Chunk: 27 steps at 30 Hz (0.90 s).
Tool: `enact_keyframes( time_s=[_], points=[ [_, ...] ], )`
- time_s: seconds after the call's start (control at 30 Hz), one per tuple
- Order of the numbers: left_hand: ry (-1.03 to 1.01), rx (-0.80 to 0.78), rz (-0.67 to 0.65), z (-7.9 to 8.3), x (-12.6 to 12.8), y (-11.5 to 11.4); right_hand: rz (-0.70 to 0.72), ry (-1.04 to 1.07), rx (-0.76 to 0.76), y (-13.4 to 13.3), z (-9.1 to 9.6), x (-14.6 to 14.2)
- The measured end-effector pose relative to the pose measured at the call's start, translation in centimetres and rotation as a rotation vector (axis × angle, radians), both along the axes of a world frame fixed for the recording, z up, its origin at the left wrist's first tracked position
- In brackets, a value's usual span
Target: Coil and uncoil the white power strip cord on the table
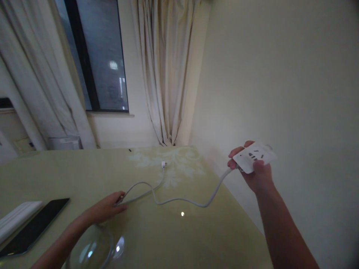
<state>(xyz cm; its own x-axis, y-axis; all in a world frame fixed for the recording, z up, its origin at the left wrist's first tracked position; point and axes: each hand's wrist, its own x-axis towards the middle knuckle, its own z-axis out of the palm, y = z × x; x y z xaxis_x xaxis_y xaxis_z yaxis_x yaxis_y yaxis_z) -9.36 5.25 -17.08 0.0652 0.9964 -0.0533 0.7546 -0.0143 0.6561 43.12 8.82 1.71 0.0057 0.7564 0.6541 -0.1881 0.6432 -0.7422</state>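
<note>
Nearest the lens, a clear glass bowl [92,250] is sitting on the table [202,239], just beside the left forearm. Left hand [108,207] is lying low on the tabletop, its fingertips pinching the cable [179,201] at a bend where two runs are meeting. Right hand [256,175] is hovering off the table's right edge, fingers and thumb clamping the power strip [254,157] with its socket face turned toward the camera.

From the strip the cable is sagging down to the table, curving left to the pinched bend, then doubling back away from the camera. Its plug [163,164] is lying loose on the patterned far part of the table, connected to nothing.

Judged step: cable handling is under way, with the strip lifted and the slack pinned. Further gathering is calling for the left hand to draw the far run and plug inward while the right is holding the strip level — otherwise the cable is likely to drag or snag.

Dark tablet [33,226] and a white slab [17,218] are lying well apart at the left.
</note>
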Motion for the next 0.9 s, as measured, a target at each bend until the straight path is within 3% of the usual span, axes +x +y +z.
enact_keyframes(
  time_s=[0.13, 0.27, 0.37, 0.47, 0.6, 0.7, 0.8, 0.9],
  points=[
    [0.200, 0.058, 0.119, -3.2, -1.2, -1.3, 0.151, -0.084, -0.148, -0.4, -0.7, -0.4],
    [0.138, 0.073, 0.038, -3.3, -1.5, -0.8, 0.249, -0.106, -0.240, 0.0, -1.3, -1.9],
    [0.100, 0.146, 0.083, -1.3, -1.3, 0.3, 0.262, -0.098, -0.312, 1.2, -2.1, -3.4],
    [0.091, 0.206, 0.174, 2.5, -0.9, 1.2, 0.194, 0.011, -0.359, 3.5, -3.9, -4.4],
    [0.250, 0.444, 0.293, 8.6, 0.7, 1.5, 0.022, 0.189, -0.505, 7.4, -8.3, -4.6],
    [0.357, 0.707, 0.333, 12.0, 2.3, 1.1, -0.047, 0.201, -0.590, 9.3, -12.5, -4.4],
    [0.385, 0.889, 0.345, 13.2, 3.4, 0.5, -0.077, 0.138, -0.628, 9.5, -16.4, -4.3],
    [0.445, 1.011, 0.219, 13.0, 3.5, 0.2, -0.128, 0.063, -0.603, 8.6, -19.4, -4.1]
  ],
)
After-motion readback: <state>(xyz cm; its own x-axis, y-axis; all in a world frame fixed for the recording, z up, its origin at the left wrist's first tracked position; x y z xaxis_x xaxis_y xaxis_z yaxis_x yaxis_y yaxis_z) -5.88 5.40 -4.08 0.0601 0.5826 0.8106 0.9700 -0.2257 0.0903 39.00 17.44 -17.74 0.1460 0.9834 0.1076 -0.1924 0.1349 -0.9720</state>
